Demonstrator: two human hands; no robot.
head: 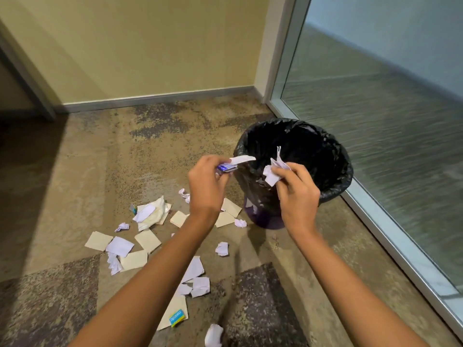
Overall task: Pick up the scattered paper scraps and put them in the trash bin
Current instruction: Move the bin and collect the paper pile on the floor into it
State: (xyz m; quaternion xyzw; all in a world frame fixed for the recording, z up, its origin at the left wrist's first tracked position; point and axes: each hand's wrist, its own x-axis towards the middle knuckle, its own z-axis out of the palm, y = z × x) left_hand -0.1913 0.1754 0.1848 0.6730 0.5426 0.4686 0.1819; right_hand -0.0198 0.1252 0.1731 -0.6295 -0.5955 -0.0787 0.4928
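Observation:
A trash bin [333,181] lined with a black bag stands on the carpet at the right, near the glass wall. My left hand [206,186] is shut on a white paper strip with a blue piece [235,163], held at the bin's left rim. My right hand [297,194] is shut on crumpled white paper scraps [274,171], held over the bin's near rim. Several paper scraps [147,240] lie scattered on the carpet left of and in front of the bin, some flat and cream, some crumpled and white.
A small blue-and-yellow card [178,317] lies on a cream sheet near my left forearm. A frosted glass wall with a metal frame [390,236] runs along the right. A yellow wall with a grey baseboard [160,97] closes the back.

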